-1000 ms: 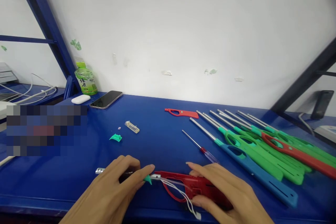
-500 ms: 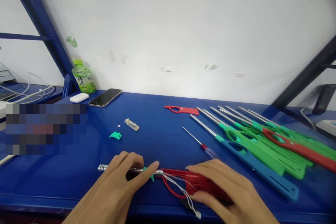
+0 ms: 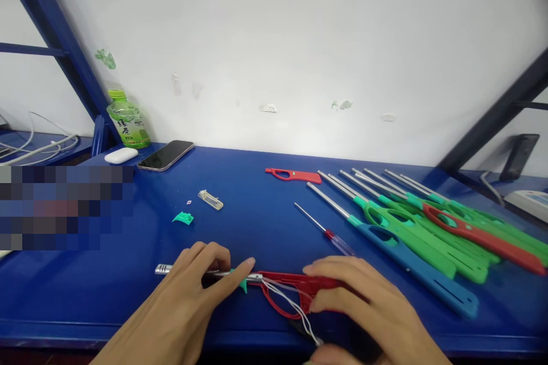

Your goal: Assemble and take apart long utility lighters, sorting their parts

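Note:
My left hand (image 3: 201, 285) pinches the silver metal tube (image 3: 163, 269) of a stick lighter near the front edge of the table. A small green plastic piece (image 3: 244, 285) sits at the tube beside my left thumb. Past the tube's right end lies the open red lighter casing (image 3: 295, 280), its loop-shaped opening towards me. White wires (image 3: 295, 305) leave the tube's end and cross the casing down to my right thumb. My right hand (image 3: 363, 296) grips the casing's right part with its fingers, which hide much of it. The thumb is lower, by the wire ends.
A screwdriver (image 3: 329, 234) and several stick lighters, among them a blue one (image 3: 419, 268), lie to the right. Another red casing (image 3: 302, 176) is farther back. A clear part (image 3: 210, 199), a green trigger-like piece (image 3: 184, 217), a phone (image 3: 166, 155), a white case (image 3: 121, 155) and a bottle (image 3: 128, 122) are on the left.
My right thumb has moved down from the casing to the lower ends of the white wires. My left hand keeps its hold on the tube. The view has shifted slightly.

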The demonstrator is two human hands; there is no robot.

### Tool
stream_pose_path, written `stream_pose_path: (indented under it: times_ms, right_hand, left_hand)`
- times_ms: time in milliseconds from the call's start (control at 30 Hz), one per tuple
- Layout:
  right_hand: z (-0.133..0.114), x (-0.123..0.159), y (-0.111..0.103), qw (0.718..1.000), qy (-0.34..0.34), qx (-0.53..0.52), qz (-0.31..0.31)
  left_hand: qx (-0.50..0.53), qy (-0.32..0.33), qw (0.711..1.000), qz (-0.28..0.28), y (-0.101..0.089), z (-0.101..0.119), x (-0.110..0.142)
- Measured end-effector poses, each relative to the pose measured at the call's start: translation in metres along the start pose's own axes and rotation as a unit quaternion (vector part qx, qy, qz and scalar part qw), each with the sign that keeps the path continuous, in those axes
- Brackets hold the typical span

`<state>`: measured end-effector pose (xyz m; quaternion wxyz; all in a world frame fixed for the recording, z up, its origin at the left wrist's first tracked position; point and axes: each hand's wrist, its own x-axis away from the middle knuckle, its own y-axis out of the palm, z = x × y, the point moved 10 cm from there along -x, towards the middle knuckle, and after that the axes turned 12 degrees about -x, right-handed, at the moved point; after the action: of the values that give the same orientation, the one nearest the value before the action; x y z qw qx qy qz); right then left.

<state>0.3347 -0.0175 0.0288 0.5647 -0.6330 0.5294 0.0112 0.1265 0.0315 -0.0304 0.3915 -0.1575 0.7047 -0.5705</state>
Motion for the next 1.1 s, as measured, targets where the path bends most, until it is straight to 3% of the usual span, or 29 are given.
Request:
stream_pose_path:
  times_ms: [100,333,567,733,1100]
  right_hand:
    - [-0.009,0.0,-0.003,0.999,-0.045,-0.012,0.022]
    - [-0.004,0.0,-0.005,0.998,-0.037,-0.034,0.047]
    - [-0.004,0.003,-0.01,0.995,-0.042,-0.025,0.084]
    - [-0.005,0.005,-0.011,0.994,-0.037,-0.035,0.093]
    - [-0.016,0.001,-0.016,0.988,-0.052,0.051,0.134]
  left_hand:
    - [0.01,-0.001,1.0,0.002,0.0,0.0,-0.001]
    - [0.016,0.019,0.999,0.03,-0.009,0.005,-0.009]
    - [0.004,-0.005,1.0,-0.009,0.005,-0.002,-0.002]
    - [0.009,0.002,1.0,0.006,0.002,-0.001,-0.004]
    - [-0.004,0.003,1.0,0.01,0.001,0.0,0.001]
